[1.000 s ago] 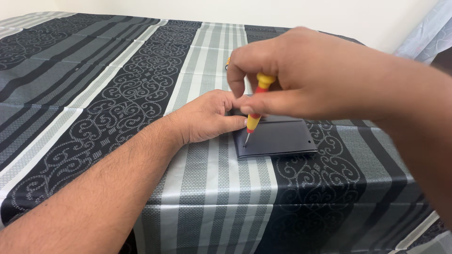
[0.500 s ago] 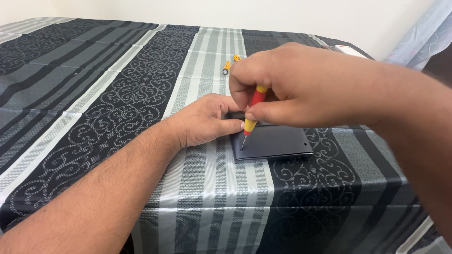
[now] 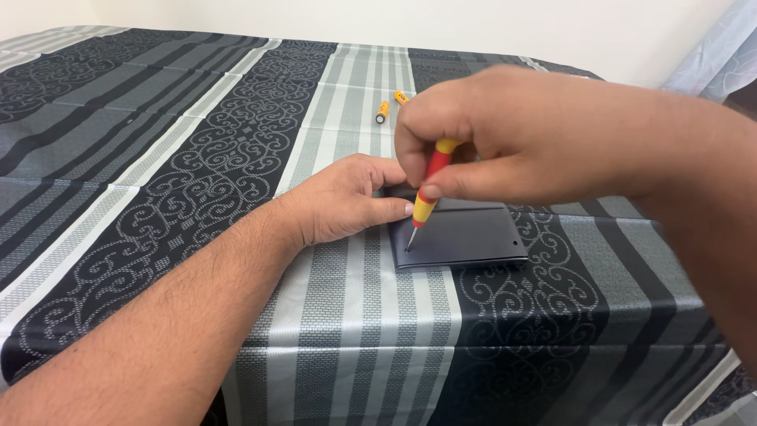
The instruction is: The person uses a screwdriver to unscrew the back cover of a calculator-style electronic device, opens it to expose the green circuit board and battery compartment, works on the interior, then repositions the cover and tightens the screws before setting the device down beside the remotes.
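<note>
1. We are at the screw-driving step: our right hand [image 3: 505, 142] pinches a small red-and-yellow screwdriver [image 3: 426, 192] between thumb and fingertips, and its thin metal tip stands on the near left corner of the flat dark device [image 3: 465, 237].
2. Our left hand [image 3: 347, 197] lies on the table [image 3: 158, 181] just left of the device, fingers curled closed against its left edge and thumb pressing the side, bracing it.
3. The device rests flat near the middle of the table, close to the front edge, its long side running left to right.
4. We judge the next move calls for keeping the tip seated straight in that corner and rolling the handle between the fingertips, with steady downward pressure so the tip does not slip across the casing.
5. The device is a slim rectangle with rounded corners and a smooth, matte, dark grey shell, likely plastic.
6. The screwdriver has a slender round handle and a fine steel shaft.
7. The tablecloth [image 3: 378, 331] looks glossy and wipeable, striped black and grey with white scrollwork.
8. Two small orange cylinders [image 3: 382, 112] lie farther back, well apart from the device.
</note>
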